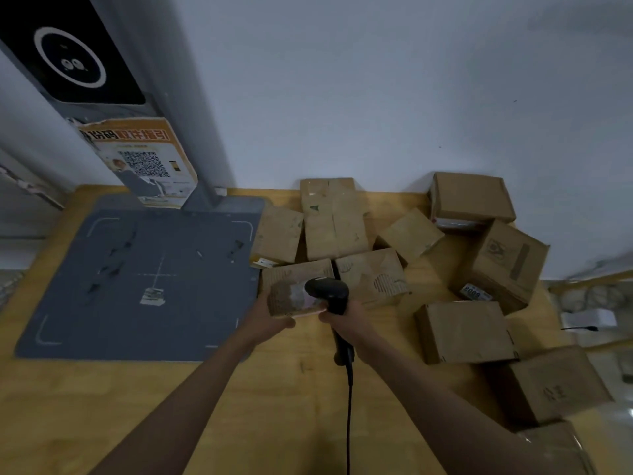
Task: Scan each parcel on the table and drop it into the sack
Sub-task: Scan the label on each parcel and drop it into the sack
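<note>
My left hand (270,320) grips a small cardboard parcel (291,298) just above the wooden table (239,406), label side turned up. My right hand (346,318) holds a black handheld scanner (327,289) by its handle, its head right over the parcel's label. The scanner's black cable (349,413) trails down toward me. Several more brown cardboard parcels (462,330) lie heaped on the right half of the table, some with white labels. No sack is in view.
A grey scanning mat (137,286) covers the table's left side, with a grey post (164,108) bearing a QR-code poster (144,162) at its back. A pale wall stands behind the table. Bare wood lies in front of me.
</note>
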The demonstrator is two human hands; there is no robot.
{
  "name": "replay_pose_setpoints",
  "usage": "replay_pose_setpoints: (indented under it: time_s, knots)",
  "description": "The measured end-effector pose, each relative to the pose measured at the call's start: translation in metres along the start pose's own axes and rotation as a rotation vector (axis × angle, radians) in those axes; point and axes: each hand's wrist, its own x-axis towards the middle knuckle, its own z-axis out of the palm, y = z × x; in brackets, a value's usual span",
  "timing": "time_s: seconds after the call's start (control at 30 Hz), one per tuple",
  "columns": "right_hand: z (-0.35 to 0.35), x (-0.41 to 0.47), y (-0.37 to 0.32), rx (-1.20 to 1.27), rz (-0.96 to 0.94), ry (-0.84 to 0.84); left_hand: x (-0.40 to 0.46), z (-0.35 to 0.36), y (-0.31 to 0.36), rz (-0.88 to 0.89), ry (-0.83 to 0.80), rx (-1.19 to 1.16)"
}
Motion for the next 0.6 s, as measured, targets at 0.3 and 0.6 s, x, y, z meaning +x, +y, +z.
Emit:
replay_pose_setpoints:
  time_s: [0.3,0.6]
  knots:
    - [-0.001,-0.022,0.006,0.116,-0.035,-0.008,-0.018,-0.006,-0.024,0.017,-0.052,-0.047]
    - [-0.001,-0.067,0.033,0.15,0.0,-0.021,-0.08,0.009,-0.046,0.097,-0.104,-0.019]
